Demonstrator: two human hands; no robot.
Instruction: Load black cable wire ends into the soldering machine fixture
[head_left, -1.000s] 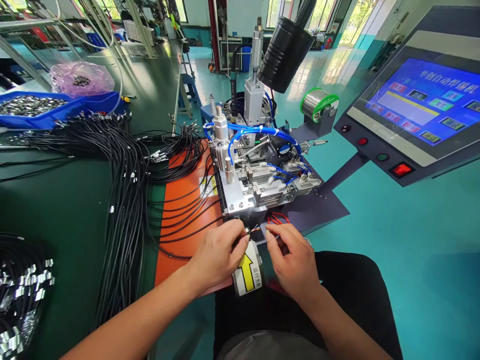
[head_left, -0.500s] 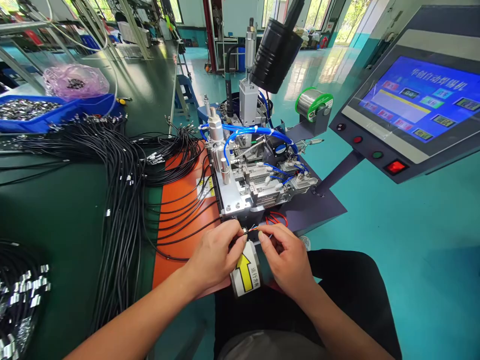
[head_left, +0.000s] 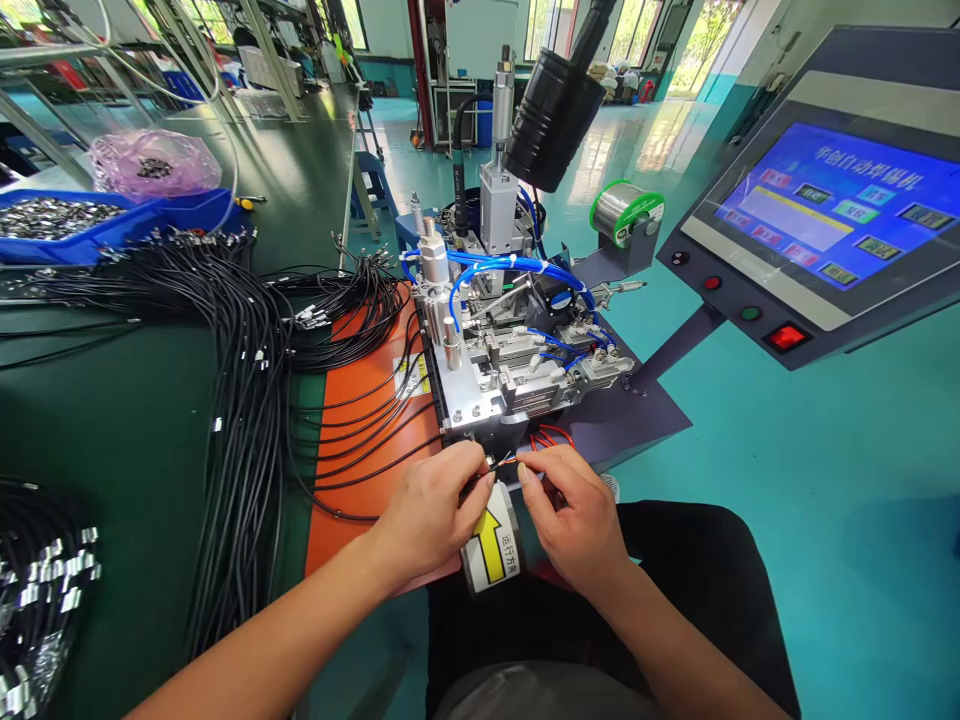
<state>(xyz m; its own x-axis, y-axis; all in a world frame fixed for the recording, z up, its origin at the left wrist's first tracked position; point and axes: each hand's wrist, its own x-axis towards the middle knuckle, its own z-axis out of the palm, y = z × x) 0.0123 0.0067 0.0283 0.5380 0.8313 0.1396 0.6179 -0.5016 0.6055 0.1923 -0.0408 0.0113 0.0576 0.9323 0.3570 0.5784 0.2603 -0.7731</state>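
My left hand (head_left: 439, 500) is closed in a pinch around a black cable, close to its stripped end. Thin coloured wires (head_left: 508, 460) fan out of that end, one orange-red and one pale. The fingertips of my right hand (head_left: 574, 510) pinch the wires from the other side. Just beyond both hands stands the front of a metal soldering machine (head_left: 480, 408). Below the fingers is a grey cylinder (head_left: 493, 545) with a yellow arrow label. Several black cables (head_left: 367, 440) run across the orange surface into the machine's left side.
A thick bundle of black cables (head_left: 240, 420) lies on the green table (head_left: 150, 420) at left. Blue bins (head_left: 82, 240) of small metal parts stand behind it. A solder spool (head_left: 626, 212) and a touch screen (head_left: 840, 200) are on the right.
My hands stay nearly in place. The thin wires between my fingertips have shifted, with the pale one now splayed away from the orange-red one. The view has moved very slightly.
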